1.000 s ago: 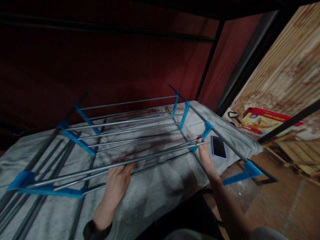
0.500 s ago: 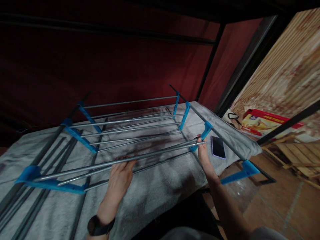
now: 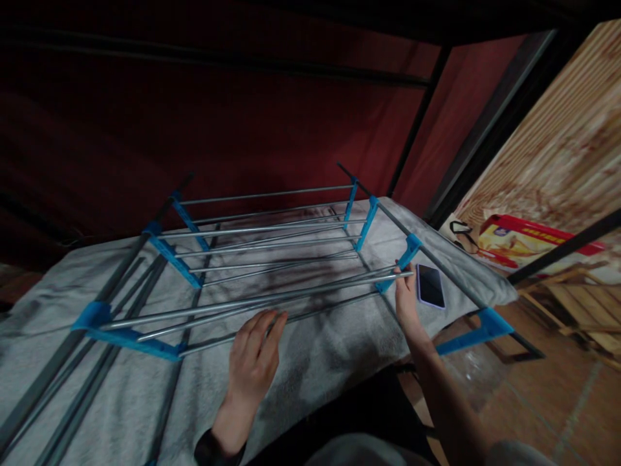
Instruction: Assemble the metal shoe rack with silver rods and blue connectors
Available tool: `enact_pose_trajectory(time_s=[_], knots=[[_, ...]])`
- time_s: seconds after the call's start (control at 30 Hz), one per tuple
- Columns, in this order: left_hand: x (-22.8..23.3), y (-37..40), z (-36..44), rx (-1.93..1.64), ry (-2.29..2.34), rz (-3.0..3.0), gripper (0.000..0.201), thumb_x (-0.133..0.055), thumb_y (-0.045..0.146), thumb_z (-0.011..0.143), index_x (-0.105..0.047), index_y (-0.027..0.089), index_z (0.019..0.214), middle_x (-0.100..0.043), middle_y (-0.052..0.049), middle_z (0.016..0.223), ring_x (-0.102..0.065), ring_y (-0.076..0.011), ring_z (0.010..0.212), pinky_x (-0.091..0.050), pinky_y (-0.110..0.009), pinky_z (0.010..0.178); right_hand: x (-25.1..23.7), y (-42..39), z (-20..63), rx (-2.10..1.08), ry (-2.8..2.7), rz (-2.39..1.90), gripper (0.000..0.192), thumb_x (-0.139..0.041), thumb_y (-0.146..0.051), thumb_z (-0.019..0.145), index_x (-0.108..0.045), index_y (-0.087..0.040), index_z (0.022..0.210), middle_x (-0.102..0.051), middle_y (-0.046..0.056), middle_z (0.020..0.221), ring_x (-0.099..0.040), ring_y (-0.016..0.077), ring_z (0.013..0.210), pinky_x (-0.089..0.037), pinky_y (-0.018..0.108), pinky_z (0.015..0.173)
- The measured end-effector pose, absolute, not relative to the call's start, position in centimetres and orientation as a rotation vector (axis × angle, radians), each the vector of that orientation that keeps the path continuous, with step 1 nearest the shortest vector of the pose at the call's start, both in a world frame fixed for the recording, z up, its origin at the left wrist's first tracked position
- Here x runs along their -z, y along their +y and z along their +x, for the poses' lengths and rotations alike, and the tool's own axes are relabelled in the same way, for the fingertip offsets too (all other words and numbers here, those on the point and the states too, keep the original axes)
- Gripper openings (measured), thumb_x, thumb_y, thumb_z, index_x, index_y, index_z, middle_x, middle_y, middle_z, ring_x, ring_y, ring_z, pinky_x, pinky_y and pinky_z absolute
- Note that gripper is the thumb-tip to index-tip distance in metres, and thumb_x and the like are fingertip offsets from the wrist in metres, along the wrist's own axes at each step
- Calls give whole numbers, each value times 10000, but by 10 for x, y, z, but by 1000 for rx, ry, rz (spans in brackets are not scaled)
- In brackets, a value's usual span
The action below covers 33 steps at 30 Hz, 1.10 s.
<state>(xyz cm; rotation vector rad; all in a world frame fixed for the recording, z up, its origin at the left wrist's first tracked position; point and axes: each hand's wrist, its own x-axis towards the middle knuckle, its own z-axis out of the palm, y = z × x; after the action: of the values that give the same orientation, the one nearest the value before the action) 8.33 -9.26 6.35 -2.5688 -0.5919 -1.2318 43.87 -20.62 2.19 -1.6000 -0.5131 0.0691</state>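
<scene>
A rack (image 3: 262, 228) of grey tubes and blue brackets lies before me on a pale blanket (image 3: 325, 362). My right hand (image 3: 405, 294) is closed around the end of a front tube (image 3: 339, 284) beside a bracket (image 3: 410, 248), probably to steady that end. My left hand (image 3: 255, 353) is half open, fingers loosely curled, apparently gripping nothing; half a second ago it touched the front tube, and now it sits lower, nearer me.

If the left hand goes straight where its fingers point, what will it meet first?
The left hand would probably meet the front steel rods first, though depth is unclear; it might pass below.
</scene>
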Motion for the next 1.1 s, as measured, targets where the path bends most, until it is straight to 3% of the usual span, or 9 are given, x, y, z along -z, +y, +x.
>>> enact_pose_trajectory(time_s=[0.23,0.53,0.7,0.9,1.1], knots=[[-104,-90,139,1081,-564,-2663,522,-502,34,914,-530,185,1412,-659,-142,1282,-586,-271,1235,-451,-448,1071,-50,-185,447,4,-524,-1483,507,-584,-508,855,-582,-212,1266,-611,106,1308,-556,240,1208,-376,447,1117],[-143,-100,226,863,-415,-2812,398,-423,96,980,-554,140,1353,-635,-133,1326,-576,-250,1215,-442,-407,1073,-62,-177,441,5,-505,-1444,474,-645,-475,824,-541,-244,1225,-588,62,1249,-562,207,1146,-412,411,1077],[-159,-117,292,762,-289,-3018,312,-379,167,1026,-556,152,1282,-631,-110,1256,-571,-215,1189,-449,-340,1036,-60,-176,446,2,-486,-1454,443,-633,-466,807,-500,-237,1162,-587,36,1096,-576,191,987,-476,397,966],[-178,-136,359,394,-479,-3307,319,-323,210,1047,-580,104,1204,-627,-152,1238,-590,-233,1177,-471,-333,978,-46,-176,460,100,-641,-1538,347,-576,-426,818,-466,-261,1103,-565,16,896,-551,221,853,-494,408,791],[-186,-135,377,268,-680,-3387,278,-374,225,1037,-600,122,1162,-635,-138,1220,-620,-230,1127,-474,-323,916,-45,-178,465,143,-679,-1505,272,-579,-449,835,-487,-257,1004,-531,8,834,-504,217,801,-469,402,746]])
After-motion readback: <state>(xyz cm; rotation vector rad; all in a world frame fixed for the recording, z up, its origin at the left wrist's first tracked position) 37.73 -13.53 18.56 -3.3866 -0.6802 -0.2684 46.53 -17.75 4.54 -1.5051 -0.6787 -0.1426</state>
